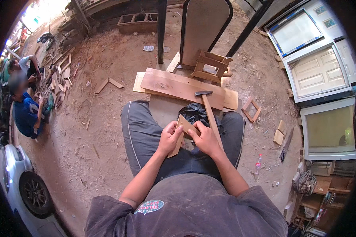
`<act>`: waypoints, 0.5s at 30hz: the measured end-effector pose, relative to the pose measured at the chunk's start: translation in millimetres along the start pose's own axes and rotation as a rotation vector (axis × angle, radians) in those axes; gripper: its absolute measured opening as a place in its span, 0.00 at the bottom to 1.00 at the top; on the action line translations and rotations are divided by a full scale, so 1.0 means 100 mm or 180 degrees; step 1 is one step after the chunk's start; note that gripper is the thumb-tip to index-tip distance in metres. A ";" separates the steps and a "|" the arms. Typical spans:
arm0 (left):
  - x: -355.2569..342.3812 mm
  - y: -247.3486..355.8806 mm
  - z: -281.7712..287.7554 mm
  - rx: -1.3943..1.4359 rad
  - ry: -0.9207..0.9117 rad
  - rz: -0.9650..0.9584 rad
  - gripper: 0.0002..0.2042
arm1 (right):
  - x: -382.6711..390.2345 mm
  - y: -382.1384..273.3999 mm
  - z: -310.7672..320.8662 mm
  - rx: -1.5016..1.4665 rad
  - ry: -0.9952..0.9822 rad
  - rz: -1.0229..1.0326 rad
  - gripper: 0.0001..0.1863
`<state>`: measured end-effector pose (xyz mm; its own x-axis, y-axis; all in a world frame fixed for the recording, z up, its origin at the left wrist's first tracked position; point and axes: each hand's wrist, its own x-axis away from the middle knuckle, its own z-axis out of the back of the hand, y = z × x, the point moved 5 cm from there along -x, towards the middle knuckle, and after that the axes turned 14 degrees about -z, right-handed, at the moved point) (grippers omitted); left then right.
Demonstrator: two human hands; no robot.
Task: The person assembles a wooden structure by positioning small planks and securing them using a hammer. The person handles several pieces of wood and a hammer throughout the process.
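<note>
My left hand [170, 136] and my right hand [202, 140] are closed on two small wooden slats [180, 123] joined at an angle, above my lap. A hammer [203, 94] has its dark head on a stack of boards [166, 83], its long handle running down behind my right hand. A crumpled black plastic bag [192, 110] lies between my knees, just beyond my hands. A small wooden frame assembly [211, 67] sits at the back of the boards.
Two other people [27, 114] sit at the left by scattered slats [61, 87], above a silver car [35, 191]. A wooden frame [251, 108], plastic bottle [258, 166] and offcuts lie right. Old television sets [328, 126] line the right side. Black metal posts [161, 31] stand ahead.
</note>
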<state>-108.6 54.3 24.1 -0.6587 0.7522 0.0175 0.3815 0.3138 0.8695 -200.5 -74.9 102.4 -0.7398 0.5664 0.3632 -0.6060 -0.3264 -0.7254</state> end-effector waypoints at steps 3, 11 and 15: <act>0.00 0.02 -0.01 0.0004 0.0022 -0.0050 0.11 | -0.02 -0.03 0.02 0.0002 0.0000 0.0058 0.14; -0.02 0.06 -0.01 0.0039 0.0052 -0.0119 0.12 | -0.05 -0.09 0.00 0.0011 -0.0196 0.0077 0.12; 0.01 0.11 -0.04 -0.0039 0.0039 -0.0191 0.11 | -0.02 -0.06 -0.02 -0.0124 -0.0299 -0.0038 0.12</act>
<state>-107.6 56.1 35.5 -0.6880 0.7252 -0.0289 0.3332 0.3509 0.8751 -195.1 -72.6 105.0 -0.7578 0.4960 0.4239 -0.6045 -0.2893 -0.7422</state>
